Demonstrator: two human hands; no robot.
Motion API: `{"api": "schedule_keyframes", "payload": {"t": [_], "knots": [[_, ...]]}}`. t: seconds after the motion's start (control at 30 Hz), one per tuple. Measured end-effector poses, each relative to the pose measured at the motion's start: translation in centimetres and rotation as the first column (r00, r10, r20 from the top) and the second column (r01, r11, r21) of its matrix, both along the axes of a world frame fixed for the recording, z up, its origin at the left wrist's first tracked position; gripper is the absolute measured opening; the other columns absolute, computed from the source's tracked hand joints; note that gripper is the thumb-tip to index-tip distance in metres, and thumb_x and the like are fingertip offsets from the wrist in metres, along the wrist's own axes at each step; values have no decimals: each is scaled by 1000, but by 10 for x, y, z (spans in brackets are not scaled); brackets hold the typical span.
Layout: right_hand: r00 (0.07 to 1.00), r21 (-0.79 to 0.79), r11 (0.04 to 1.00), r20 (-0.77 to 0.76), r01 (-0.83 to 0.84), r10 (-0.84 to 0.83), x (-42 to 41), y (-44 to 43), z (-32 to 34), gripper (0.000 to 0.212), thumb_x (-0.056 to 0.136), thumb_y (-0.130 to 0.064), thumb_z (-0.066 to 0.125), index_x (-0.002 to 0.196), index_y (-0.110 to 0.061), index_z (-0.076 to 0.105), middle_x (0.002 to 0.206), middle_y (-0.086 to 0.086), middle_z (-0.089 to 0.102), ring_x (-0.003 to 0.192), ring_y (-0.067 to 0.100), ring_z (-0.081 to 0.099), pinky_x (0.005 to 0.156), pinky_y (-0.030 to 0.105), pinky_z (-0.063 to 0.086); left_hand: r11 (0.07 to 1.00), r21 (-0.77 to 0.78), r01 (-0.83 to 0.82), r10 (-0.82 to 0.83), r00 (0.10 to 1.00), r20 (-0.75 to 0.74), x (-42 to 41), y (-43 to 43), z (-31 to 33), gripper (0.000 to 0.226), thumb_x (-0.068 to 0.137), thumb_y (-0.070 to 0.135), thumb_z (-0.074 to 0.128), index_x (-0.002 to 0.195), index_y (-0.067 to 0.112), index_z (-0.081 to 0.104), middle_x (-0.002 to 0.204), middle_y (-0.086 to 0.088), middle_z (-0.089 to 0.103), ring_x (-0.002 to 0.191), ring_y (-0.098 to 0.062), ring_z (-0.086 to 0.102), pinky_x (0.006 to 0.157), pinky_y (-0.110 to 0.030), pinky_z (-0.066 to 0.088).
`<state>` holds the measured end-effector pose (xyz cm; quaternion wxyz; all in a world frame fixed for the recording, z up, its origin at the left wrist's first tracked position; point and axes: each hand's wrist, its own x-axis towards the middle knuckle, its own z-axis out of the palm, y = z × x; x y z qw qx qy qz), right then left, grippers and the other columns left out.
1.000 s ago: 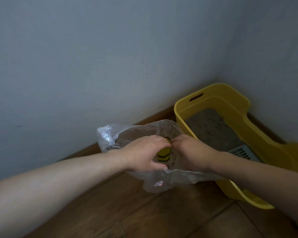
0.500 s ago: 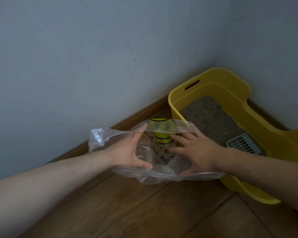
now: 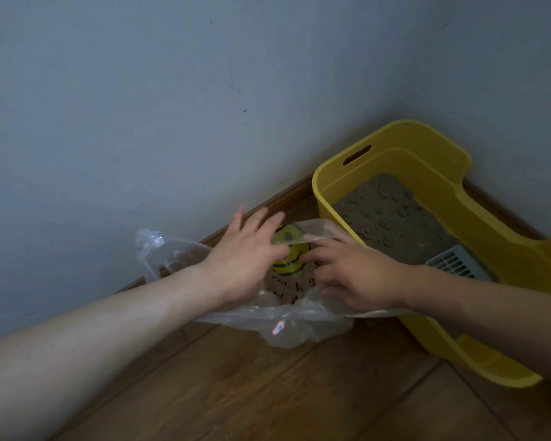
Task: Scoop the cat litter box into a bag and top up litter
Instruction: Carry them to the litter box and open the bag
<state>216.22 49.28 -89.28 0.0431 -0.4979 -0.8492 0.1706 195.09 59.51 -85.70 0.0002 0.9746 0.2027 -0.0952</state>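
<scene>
Clear bag (image 3: 303, 329) on floor (image 3: 268, 396), left hand (image 3: 245, 259) flat, fingers spread, right hand (image 3: 357, 276) loose-fingered in its mouth, box (image 3: 506, 249) at two o'clock.

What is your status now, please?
Left grip open, pressing bag rim. Right grip inside bag, blurred. Bag on floor beside box. Nothing blocks.

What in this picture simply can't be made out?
Head view only:
- Black lettering on the plastic bag: blurred and too small, unreadable.
- Right hand: motion-blurred, so its grip on the bag is unclear.
- Grey slotted piece in the yellow litter box: half hidden by the right forearm; scoop or grate unclear.
</scene>
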Motion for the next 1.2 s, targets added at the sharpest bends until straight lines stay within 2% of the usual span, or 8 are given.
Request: {"api": "schedule_keyframes", "payload": {"t": [0.13, 0.3, 0.37, 0.5, 0.6, 0.8, 1.03, 1.2], "knots": [[994, -9, 999, -99, 44, -45, -9, -6, 2, 21, 89, -27, 49, 80, -16, 65, 113, 5, 68, 135, 19, 42, 122, 25, 15, 970, -139, -198, 198, 980, -13, -14, 11, -10, 52, 77, 6, 53, 126, 23, 53, 108, -6, 59, 98, -34, 63, 76, -44, 51], [916, -68, 938, -201, 341, -348, -22, -12, -8, 59, 98, -45, 33, 77, -11, 77, 95, 4, 75, 110, 19, 62, 104, -4, -2, 933, -167, -320, 343, 930, 131, -28, 14, -21, 43, 78, 5, 46, 119, 14, 57, 111, -10, 57, 95, -38, 62, 73, -49, 53], [896, -71, 912, -169, 404, -410, -25, -11, -17, 53, 97, -45, 44, 65, -13, 72, 96, 3, 75, 108, 19, 63, 107, -1, 8, 925, -200, -323, 357, 920, 165, -34, 12, -28, 44, 82, 14, 40, 122, 15, 57, 111, -9, 57, 92, -39, 63, 72, -49, 53], [878, -162, 868, -16, 470, -478, -34, -16, -20, 30, 84, -58, 56, 80, -30, 65, 150, -5, 43, 140, 15, 36, 114, 45, 33, 883, -217, -416, 451, 882, 141, -45, 6, -37, 60, 90, 59, 43, 138, 23, 45, 113, 2, 50, 90, -24, 64, 72, -39, 52], [882, -297, 831, 115, 470, -457, -34, -22, -30, 76, 80, -65, 61, 145, -34, 39, 164, -8, 0, 151, 19, 5, 118, 45, 21, 890, -184, -417, 424, 906, -4, -48, -1, -37, 115, 65, 90, 43, 154, 23, 13, 129, 3, 38, 103, -17, 56, 77, -34, 51], [837, -381, 751, 140, 539, -530, -30, -30, -52, 130, 67, -76, 67, 154, -27, -16, 161, -11, -25, 150, 16, -11, 121, 41, 10, 848, -246, -469, 431, 881, -194, -57, -11, -59, 146, 48, 94, 57, 151, 26, -20, 143, -2, 24, 111, -13, 45, 82, -24, 50], [855, -386, 780, 46, 492, -517, -28, -26, -47, 141, 60, -72, 76, 151, -34, -24, 158, -17, -30, 147, 9, -18, 119, 36, 0, 793, -441, -420, 448, 893, -46, -60, -5, -56, 110, 56, 88, 60, 147, 40, 21, 152, 12, 16, 133, -17, 37, 110, -40, 41], [876, -332, 818, 56, 469, -479, -28, -24, -35, 141, 61, -69, 78, 150, -33, -26, 156, -17, -33, 144, 7, -28, 120, 36, -3, 839, -438, -322, 407, 906, 114, -36, 0, -45, 49, 85, 31, 69, 129, 36, 48, 154, 0, 26, 113, -23, 58, 98, -36, 48]]}}
